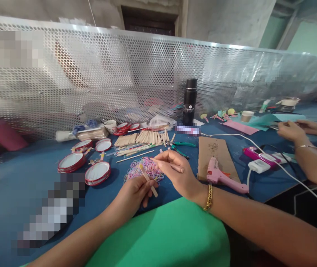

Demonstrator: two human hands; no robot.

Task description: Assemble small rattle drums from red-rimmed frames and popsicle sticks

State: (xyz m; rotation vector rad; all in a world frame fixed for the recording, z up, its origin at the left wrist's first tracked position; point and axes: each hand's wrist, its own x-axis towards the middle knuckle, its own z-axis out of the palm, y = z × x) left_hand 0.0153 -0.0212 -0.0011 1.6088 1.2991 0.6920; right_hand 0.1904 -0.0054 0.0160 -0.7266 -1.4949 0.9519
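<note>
My left hand point(138, 194) pinches a flat wooden craft stick point(149, 181), which is tilted and has a yellow patch near its upper end. Just to the right, my right hand point(175, 170) has its thumb and fingertips drawn together; anything held between them is too small to make out. A gold bracelet is on that wrist. Behind and under both hands lies a loose pile of colourful rubber bands point(136, 170). Past the pile, many plain craft sticks point(147, 138) are spread in rows, with a few thin sticks point(134, 156) in front.
Red-rimmed lids point(98, 172) are stacked at left. A pink glue gun point(216, 172) lies on cardboard point(207, 148), beside green-handled pliers point(184, 144). A black bottle point(190, 102) stands behind. White cables point(286, 170) cross the right side, where another person's hands point(294, 131) hold blue-green paper.
</note>
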